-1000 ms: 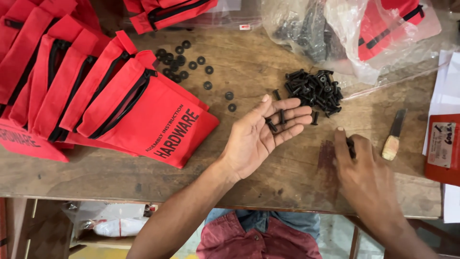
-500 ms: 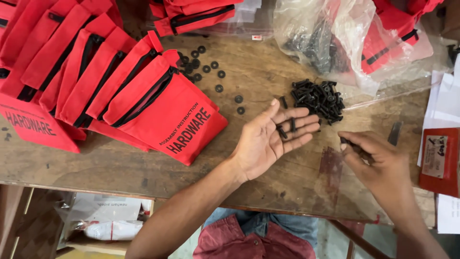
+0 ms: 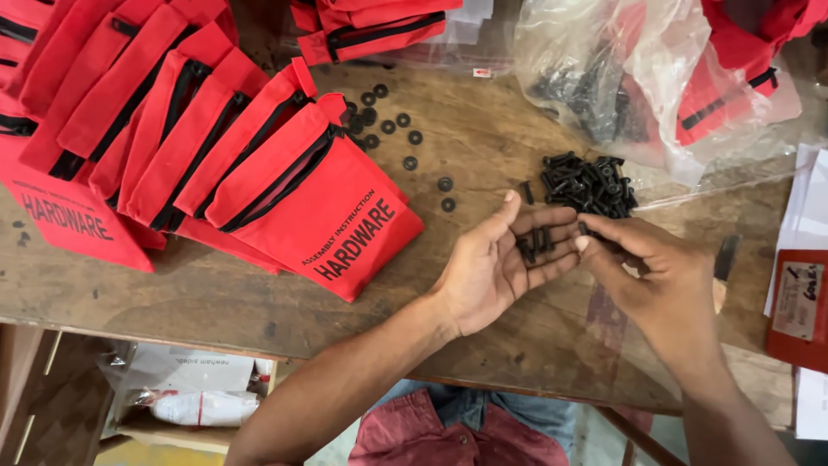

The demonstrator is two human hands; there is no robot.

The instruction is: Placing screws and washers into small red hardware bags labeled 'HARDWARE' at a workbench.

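The left hand (image 3: 496, 267) lies palm up over the wooden desk (image 3: 216, 298), fingers spread and loosely open, with a few small black screws (image 3: 533, 244) resting across the fingers. The right hand (image 3: 660, 276) comes in from the right with its fingertips (image 3: 585, 243) meeting the left hand's fingers, pinched down at the screws there; whether it actually grips one between them I cannot tell. Just beyond both hands a loose pile of black screws (image 3: 588, 183) sits on the desk, touching the edge of a clear plastic bag (image 3: 604, 78) that holds more dark hardware. Black washers (image 3: 388, 129) lie scattered between that pile and a fanned stack of red zippered pouches (image 3: 216, 155) covering the left part of the desk, the nearest pouch lying just beside the left wrist. More red pouches (image 3: 379, 26) lie at the far edge, and others show inside the plastic at top right. A red booklet (image 3: 798, 306) and white papers lie at the right edge.
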